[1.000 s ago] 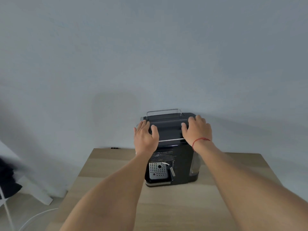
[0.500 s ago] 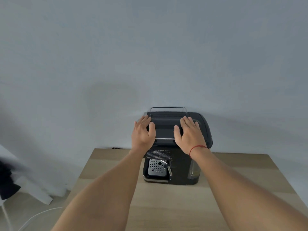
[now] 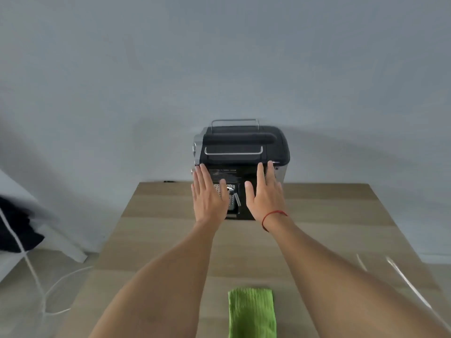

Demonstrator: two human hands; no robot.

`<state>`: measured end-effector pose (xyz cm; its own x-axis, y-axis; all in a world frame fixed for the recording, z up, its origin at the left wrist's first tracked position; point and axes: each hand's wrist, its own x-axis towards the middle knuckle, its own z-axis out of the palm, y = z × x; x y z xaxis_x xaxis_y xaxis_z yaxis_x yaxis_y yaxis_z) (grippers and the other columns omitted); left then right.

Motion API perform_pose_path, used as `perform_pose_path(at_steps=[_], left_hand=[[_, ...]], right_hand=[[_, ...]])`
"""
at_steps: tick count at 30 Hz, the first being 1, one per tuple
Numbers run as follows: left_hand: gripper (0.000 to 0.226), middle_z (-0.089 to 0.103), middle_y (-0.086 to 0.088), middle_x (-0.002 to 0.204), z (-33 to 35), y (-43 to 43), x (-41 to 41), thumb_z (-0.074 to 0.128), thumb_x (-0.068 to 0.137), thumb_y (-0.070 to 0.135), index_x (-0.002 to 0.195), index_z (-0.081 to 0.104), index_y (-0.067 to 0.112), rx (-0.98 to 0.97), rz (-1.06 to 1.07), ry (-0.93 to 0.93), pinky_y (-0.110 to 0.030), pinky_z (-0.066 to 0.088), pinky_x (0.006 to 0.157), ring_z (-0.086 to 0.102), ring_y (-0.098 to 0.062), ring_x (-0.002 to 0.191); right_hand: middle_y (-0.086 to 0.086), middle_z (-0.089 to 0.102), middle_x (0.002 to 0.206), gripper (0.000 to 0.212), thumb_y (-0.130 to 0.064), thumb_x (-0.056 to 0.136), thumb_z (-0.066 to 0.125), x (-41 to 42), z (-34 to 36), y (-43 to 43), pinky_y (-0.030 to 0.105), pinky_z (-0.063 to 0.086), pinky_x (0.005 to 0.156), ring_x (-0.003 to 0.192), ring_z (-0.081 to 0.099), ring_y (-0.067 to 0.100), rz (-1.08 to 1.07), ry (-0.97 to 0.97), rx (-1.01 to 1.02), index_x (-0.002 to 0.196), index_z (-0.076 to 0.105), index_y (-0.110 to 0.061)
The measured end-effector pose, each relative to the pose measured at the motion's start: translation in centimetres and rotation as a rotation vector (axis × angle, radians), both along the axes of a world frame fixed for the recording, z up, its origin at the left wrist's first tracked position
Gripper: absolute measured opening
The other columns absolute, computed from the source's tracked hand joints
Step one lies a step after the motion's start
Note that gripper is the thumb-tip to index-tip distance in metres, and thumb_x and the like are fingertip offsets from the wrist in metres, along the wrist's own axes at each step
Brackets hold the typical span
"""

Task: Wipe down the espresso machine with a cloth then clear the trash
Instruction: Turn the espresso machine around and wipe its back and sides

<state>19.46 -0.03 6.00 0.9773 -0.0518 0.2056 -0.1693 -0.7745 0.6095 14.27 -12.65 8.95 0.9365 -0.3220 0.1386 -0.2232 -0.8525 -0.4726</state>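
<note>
Our left hand (image 3: 208, 196), right hand (image 3: 264, 193) flat and empty at the espresso machine (image 3: 244, 147); cloth (image 3: 251, 311) unused on desk (image 3: 158, 240); possibly-trash strips (image 3: 405, 279) uncleared.

Light wood desk (image 3: 170, 240), back edge close to pale grey-blue wall (image 3: 219, 57). Small dark item (image 3: 168, 181) at back edge near left corner, too small to identify. Left of desk, on floor: white cable (image 3: 30, 270) in loose loops, black fabric bundle (image 3: 17, 230), white panel (image 3: 61, 240) tilted beside wall.
</note>
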Motion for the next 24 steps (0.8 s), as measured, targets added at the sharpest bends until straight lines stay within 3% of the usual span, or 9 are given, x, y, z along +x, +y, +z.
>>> perform_pose_path(at_steps=[2,4,7,11,14,18,22,24], left_hand=[[0.068,0.004,-0.007,0.162,-2.6,0.3,-3.2,0.031,0.1,0.041,0.154,0.003,0.01,0.064,-0.004,0.126,-0.035,0.003,0.121,-0.002,-0.021,0.15],[0.059,0.029,-0.01,0.155,-5.6,0.9,-6.7,0.038,0.098,0.036,0.148,0.027,0.008,0.135,0.002,0.273,-0.038,0.021,0.117,0.02,-0.026,0.146],[0.044,0.055,-0.01,0.132,-9.9,2.2,-12.1,0.043,0.096,0.036,0.13,0.051,0.008,0.194,0.029,0.449,-0.04,0.044,0.097,0.051,-0.028,0.122],[0.05,0.06,-0.009,0.12,-14.2,2.9,-16.7,0.045,0.093,0.047,0.122,0.052,0.008,0.23,0.091,0.746,-0.038,0.048,0.084,0.06,-0.031,0.108],[0.055,0.068,-0.011,0.105,-15.5,2.6,-18.0,0.051,0.089,0.052,0.113,0.056,0.003,0.183,0.112,0.813,-0.036,0.054,0.072,0.067,-0.028,0.091],[0.046,0.064,-0.012,0.098,-15.8,1.6,-19.0,0.048,0.098,0.037,0.12,0.051,-0.002,0.143,0.043,0.942,-0.029,0.054,0.066,0.061,-0.019,0.075],[0.047,0.058,-0.016,0.121,-14.9,1.2,-19.2,0.042,0.1,0.034,0.128,0.046,-0.003,0.1,-0.002,0.942,-0.039,0.049,0.096,0.058,-0.031,0.115],[0.04,0.058,-0.015,0.115,-13.3,0.6,-18.1,0.042,0.098,0.029,0.122,0.051,-0.001,-0.047,0.013,0.884,-0.036,0.047,0.096,0.056,-0.032,0.114]], right_hand=[[0.01,-0.002,0.162,0.062,-0.04,0.101,0.03,-2.4,-2.4,0.4,0.043,0.025,0.118,0.147,0.018,0.03,-0.019,0.075,0.052,0.154,0.011,-0.015],[0.013,0.003,0.161,0.06,-0.039,0.101,0.033,-4.9,-5.6,0.8,0.042,0.029,0.114,0.145,0.025,0.031,-0.042,0.206,0.094,0.152,0.018,-0.012],[0.015,0.021,0.156,0.057,-0.037,0.099,0.038,-9.4,-10.4,1.2,0.041,0.034,0.108,0.138,0.036,0.032,-0.096,0.419,0.125,0.148,0.027,-0.009],[0.015,0.046,0.136,0.052,-0.037,0.093,0.049,-14.3,-14.6,1.8,0.04,0.041,0.1,0.126,0.047,0.032,-0.286,0.627,0.176,0.135,0.04,-0.007],[0.011,0.055,0.132,0.057,-0.042,0.088,0.059,-16.3,-16.3,2.5,0.039,0.045,0.097,0.121,0.055,0.031,-0.369,0.721,0.274,0.131,0.044,-0.008],[0.012,0.061,0.127,0.051,-0.03,0.087,0.069,-17.3,-17.0,3.5,0.036,0.049,0.092,0.116,0.06,0.03,-0.314,0.758,0.433,0.128,0.051,-0.005],[0.013,0.067,0.116,0.041,-0.031,0.081,0.069,-17.7,-16.4,3.5,0.032,0.051,0.086,0.107,0.064,0.029,-0.288,0.726,0.569,0.114,0.065,-0.006],[0.014,0.069,0.109,0.033,-0.028,0.082,0.065,-16.9,-15.2,3.1,0.032,0.05,0.084,0.102,0.066,0.031,-0.33,0.57,0.686,0.107,0.068,-0.006]])
